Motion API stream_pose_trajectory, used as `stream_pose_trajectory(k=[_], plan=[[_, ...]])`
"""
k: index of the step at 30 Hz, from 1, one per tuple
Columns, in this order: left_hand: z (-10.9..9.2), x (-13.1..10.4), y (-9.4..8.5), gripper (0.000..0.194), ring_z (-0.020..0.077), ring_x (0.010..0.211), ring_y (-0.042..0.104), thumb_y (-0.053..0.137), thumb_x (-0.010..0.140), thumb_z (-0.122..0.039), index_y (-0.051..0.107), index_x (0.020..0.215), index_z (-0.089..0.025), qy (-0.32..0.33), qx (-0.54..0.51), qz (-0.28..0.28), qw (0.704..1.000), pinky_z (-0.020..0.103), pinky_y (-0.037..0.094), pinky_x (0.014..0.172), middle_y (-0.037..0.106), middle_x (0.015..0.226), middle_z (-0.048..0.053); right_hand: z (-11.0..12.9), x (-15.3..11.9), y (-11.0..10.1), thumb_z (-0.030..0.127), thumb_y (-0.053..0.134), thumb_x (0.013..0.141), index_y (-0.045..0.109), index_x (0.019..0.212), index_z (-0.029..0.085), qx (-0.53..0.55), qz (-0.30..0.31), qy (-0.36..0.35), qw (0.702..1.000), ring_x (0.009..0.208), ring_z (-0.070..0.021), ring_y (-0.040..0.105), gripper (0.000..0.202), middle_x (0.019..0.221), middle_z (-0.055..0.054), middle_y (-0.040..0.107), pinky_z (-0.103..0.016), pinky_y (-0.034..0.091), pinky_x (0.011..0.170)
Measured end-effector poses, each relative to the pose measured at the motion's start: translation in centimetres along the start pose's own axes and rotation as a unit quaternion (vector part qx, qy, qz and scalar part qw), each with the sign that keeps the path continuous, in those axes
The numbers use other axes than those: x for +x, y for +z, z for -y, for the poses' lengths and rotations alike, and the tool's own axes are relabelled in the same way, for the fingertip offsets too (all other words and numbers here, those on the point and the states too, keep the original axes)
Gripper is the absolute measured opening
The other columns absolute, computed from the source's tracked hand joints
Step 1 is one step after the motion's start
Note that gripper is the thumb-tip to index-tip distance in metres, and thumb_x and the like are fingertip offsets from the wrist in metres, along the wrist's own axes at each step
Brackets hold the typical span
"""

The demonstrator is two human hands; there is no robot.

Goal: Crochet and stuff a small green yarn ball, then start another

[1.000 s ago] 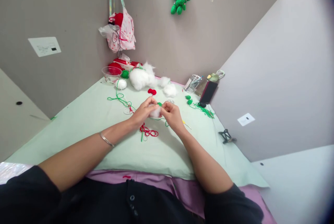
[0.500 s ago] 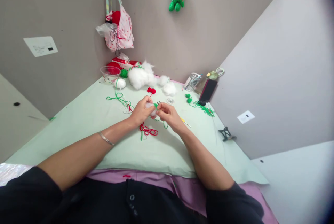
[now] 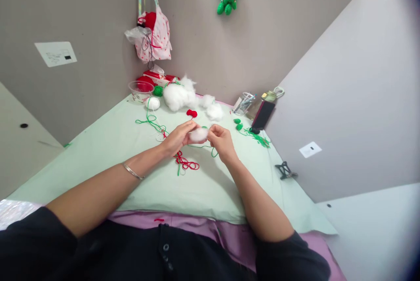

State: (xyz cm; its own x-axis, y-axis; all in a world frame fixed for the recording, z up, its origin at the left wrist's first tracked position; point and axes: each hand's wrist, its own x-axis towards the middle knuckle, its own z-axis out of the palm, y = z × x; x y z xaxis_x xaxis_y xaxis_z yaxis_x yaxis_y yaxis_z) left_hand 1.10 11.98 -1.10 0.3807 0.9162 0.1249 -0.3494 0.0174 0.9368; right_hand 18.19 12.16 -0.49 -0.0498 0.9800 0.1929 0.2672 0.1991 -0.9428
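Head view, left fingers (image 3: 184, 136) curled around white stuffing (image 3: 198, 134), right fingers (image 3: 217, 134) pinched narrow at its edge.

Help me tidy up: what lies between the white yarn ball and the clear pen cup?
In the head view, a large fluffy pile and smaller white tufts lie between ball and cup, with a red piece in front.

A black top (image 3: 131, 254) with short sleeves.
A round, shiny button (image 3: 166, 247) sits on the front, with more little ones just below it. Up and left of that button, a thin silver bracelet (image 3: 133, 171) goes round the left arm (image 3: 108, 189).
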Motion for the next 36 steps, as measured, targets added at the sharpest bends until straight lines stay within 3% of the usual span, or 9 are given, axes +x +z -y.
stream_pose_trajectory(k=[6, 10, 13, 17, 22, 26, 29, 33, 36], plan=[[0.8, 0.5, -0.6, 0.037, 0.0124, 0.074, 0.062, 0.084, 0.066, -0.035, 0.060, 0.088, -0.017, 0.009, 0.059, -0.023, 0.998, 0.023, 0.045, 0.065, 0.064, 0.084, -0.001, 0.4, -0.4, -0.2, 0.038, 0.066, 0.071, 0.046, 0.061, 0.022, 0.038, 0.031, 0.033, 0.998, 0.045, -0.0067, 0.034, 0.028, 0.050, 0.009, 0.038, -0.024, 0.024, 0.047], [1.2, 0.6, -0.6, 0.027, 0.0107, 0.064, 0.054, 0.076, 0.070, -0.032, 0.055, 0.080, -0.018, 0.027, 0.095, -0.055, 0.994, 0.024, 0.041, 0.062, 0.058, 0.072, -0.004, 1.3, -1.0, 0.0, 0.038, 0.061, 0.077, 0.049, 0.066, 0.022, 0.051, 0.078, 0.034, 0.995, 0.049, -0.0075, 0.035, 0.023, 0.055, 0.008, 0.039, -0.024, 0.028, 0.049], [1.2, 0.5, -0.4, 0.021, 0.0107, 0.063, 0.051, 0.069, 0.072, -0.024, 0.049, 0.077, -0.020, 0.054, 0.120, -0.090, 0.987, 0.024, 0.039, 0.060, 0.052, 0.069, -0.006, 1.9, -1.6, 0.2, 0.037, 0.060, 0.080, 0.053, 0.070, 0.021, 0.043, 0.109, 0.026, 0.993, 0.054, -0.0091, 0.041, 0.020, 0.060, 0.006, 0.048, -0.024, 0.032, 0.052], [1.1, 0.3, 0.1, 0.022, 0.0094, 0.062, 0.051, 0.064, 0.072, -0.016, 0.044, 0.079, -0.022, 0.087, 0.135, -0.115, 0.980, 0.023, 0.040, 0.059, 0.048, 0.075, -0.006, 1.9, -1.9, 0.9, 0.033, 0.065, 0.078, 0.053, 0.072, 0.021, 0.002, 0.105, -0.013, 0.994, 0.058, -0.0108, 0.045, 0.018, 0.063, 0.003, 0.058, -0.025, 0.033, 0.056], [0.9, 0.3, 0.1, 0.022, 0.0097, 0.061, 0.050, 0.067, 0.075, -0.023, 0.046, 0.082, -0.021, 0.082, 0.124, -0.078, 0.986, 0.023, 0.039, 0.056, 0.049, 0.074, -0.006, 0.9, -1.2, 1.4, 0.030, 0.064, 0.070, 0.046, 0.063, 0.022, -0.003, 0.045, -0.028, 0.999, 0.053, -0.0093, 0.036, 0.020, 0.053, 0.007, 0.044, -0.025, 0.028, 0.054], [0.3, 0.2, -0.1, 0.023, 0.0110, 0.065, 0.052, 0.062, 0.086, -0.040, 0.051, 0.082, -0.020, 0.071, 0.103, -0.031, 0.992, 0.024, 0.042, 0.060, 0.056, 0.080, -0.002, 0.4, -0.5, 1.0, 0.030, 0.064, 0.067, 0.041, 0.058, 0.023, -0.005, 0.007, -0.028, 1.000, 0.053, -0.0081, 0.027, 0.026, 0.053, 0.009, 0.033, -0.025, 0.022, 0.053], [-0.2, 0.1, -0.2, 0.032, 0.0115, 0.073, 0.056, 0.066, 0.086, -0.046, 0.054, 0.077, -0.018, 0.073, 0.103, -0.011, 0.992, 0.025, 0.046, 0.067, 0.062, 0.090, 0.001, 0.4, -0.5, 0.8, 0.035, 0.065, 0.070, 0.040, 0.058, 0.023, -0.002, 0.014, -0.016, 1.000, 0.053, -0.0084, 0.028, 0.031, 0.053, 0.008, 0.035, -0.026, 0.023, 0.052], [-0.4, 0.0, -0.4, 0.037, 0.0146, 0.085, 0.065, 0.081, 0.074, -0.041, 0.053, 0.079, -0.018, 0.078, 0.112, 0.002, 0.991, 0.029, 0.051, 0.084, 0.065, 0.091, -0.001, 0.8, -0.9, 0.5, 0.044, 0.066, 0.074, 0.044, 0.058, 0.022, 0.000, 0.046, 0.002, 0.999, 0.053, -0.0083, 0.031, 0.035, 0.055, 0.006, 0.040, -0.026, 0.025, 0.051], [-0.4, 0.1, -0.8, 0.035, 0.0163, 0.080, 0.069, 0.081, 0.075, -0.040, 0.054, 0.080, -0.018, 0.064, 0.123, 0.014, 0.990, 0.031, 0.054, 0.081, 0.065, 0.084, -0.001, 1.2, -1.1, 0.0, 0.045, 0.065, 0.077, 0.046, 0.061, 0.022, 0.002, 0.081, 0.017, 0.997, 0.051, -0.0081, 0.031, 0.034, 0.055, 0.006, 0.040, -0.026, 0.025, 0.050]])
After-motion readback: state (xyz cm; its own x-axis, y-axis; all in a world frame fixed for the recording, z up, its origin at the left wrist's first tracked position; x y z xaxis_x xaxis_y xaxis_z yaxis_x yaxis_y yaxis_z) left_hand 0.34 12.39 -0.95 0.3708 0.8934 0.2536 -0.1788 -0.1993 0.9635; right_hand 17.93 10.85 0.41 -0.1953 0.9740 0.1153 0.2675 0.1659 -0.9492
